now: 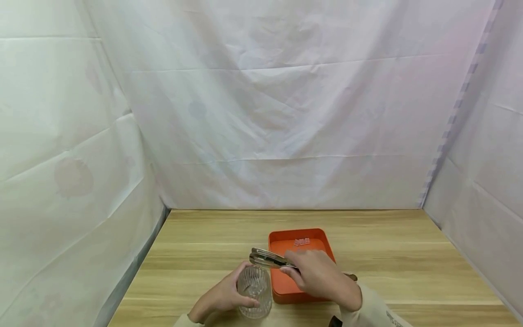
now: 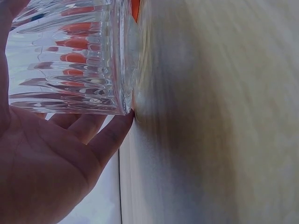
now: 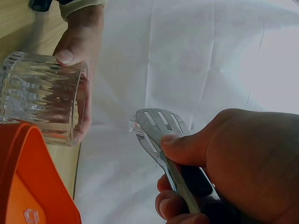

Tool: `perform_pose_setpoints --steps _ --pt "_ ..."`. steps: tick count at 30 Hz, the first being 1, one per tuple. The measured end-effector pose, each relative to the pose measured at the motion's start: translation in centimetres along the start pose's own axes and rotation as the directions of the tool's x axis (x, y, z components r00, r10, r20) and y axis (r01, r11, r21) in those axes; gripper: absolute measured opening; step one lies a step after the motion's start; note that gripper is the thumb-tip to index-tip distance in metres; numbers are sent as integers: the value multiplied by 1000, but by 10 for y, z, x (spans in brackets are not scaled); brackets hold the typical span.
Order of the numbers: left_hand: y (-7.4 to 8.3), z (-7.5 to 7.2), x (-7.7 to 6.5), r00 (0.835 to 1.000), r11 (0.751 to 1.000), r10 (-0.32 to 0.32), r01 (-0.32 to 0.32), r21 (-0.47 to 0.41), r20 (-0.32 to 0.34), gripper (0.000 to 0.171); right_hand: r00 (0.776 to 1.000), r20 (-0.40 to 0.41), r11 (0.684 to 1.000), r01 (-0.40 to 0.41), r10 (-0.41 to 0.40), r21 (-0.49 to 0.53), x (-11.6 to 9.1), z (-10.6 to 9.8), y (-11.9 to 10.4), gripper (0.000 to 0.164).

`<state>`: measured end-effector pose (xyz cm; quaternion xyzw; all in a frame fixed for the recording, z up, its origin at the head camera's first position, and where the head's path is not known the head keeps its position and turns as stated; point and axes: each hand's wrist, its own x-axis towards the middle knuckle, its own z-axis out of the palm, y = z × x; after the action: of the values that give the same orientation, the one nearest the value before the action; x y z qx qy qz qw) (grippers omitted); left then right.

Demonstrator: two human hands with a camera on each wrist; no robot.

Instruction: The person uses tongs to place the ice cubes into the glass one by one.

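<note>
Hands: two, one left hand (image 1: 224, 293), one right hand (image 1: 318, 276). Sleeves: two, one left sleeve (image 1: 188, 321), one right sleeve (image 1: 376, 306). Glass: one glass (image 1: 255, 290). Tray: one orange tray (image 1: 288, 297). Tongs: one pair of tongs (image 1: 268, 259), two slotted heads. Clear pieces: three clear pieces (image 1: 301, 241) in a row in the tray, possibly a fourth beside the right hand, too small to confirm; plus one piece (image 3: 134, 125) at the tongs, right wrist view. Bench: one bench (image 1: 204, 250). Cloth walls: three cloth walls (image 1: 286, 113), left, back, right.
</note>
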<state>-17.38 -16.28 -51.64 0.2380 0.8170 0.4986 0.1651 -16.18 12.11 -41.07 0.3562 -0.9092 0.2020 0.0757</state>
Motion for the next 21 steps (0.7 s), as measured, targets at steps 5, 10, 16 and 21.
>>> perform_pose_setpoints --steps 5,10,16,21 --pt "1 0 -1 1000 1000 -24 24 17 -9 98 999 34 1000 1 -1 -10 1 4 -4 24" --pt "2 0 -1 1000 1000 -12 12 23 -9 109 998 66 1000 6 -6 -10 2 5 -6 27" --pt "1 0 -2 1000 1000 3 -3 29 -12 108 995 100 1000 9 -7 -20 1 6 -7 28" --pt "1 0 -1 1000 1000 4 -4 25 -9 105 995 95 999 19 -15 -44 1 9 -6 25"
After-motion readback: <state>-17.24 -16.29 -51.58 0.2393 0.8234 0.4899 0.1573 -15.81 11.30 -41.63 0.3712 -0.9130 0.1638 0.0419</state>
